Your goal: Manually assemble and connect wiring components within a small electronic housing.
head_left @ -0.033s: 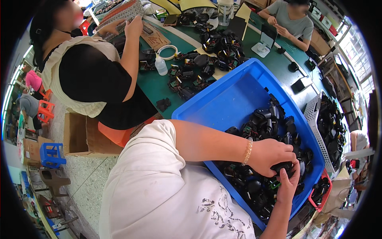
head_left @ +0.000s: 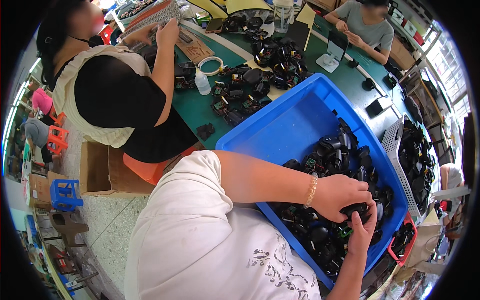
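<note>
My left hand point(head_left: 340, 196), with a beaded bracelet point(head_left: 311, 191) at the wrist, bends its fingers over a small black plastic part point(head_left: 354, 209). From the lower right, my right hand point(head_left: 362, 231) closes on the same part with thumb and fingers. Most of that part is hidden, so its exact kind cannot be made out. Both hands are above a blue plastic bin point(head_left: 280, 135), whose near and right portions hold a heap of black game controllers point(head_left: 330, 145), some with wires showing. A small green piece point(head_left: 345, 232) shows in the heap just under my hands.
Beyond the bin, more black controller parts point(head_left: 280, 55) lie on a green table point(head_left: 187, 112) with a squeeze bottle point(head_left: 202, 82) and a tape roll point(head_left: 210, 65). A white basket point(head_left: 400, 160) and red basket point(head_left: 404, 242) stand right. Co-workers sit left point(head_left: 115, 95) and far right point(head_left: 367, 27).
</note>
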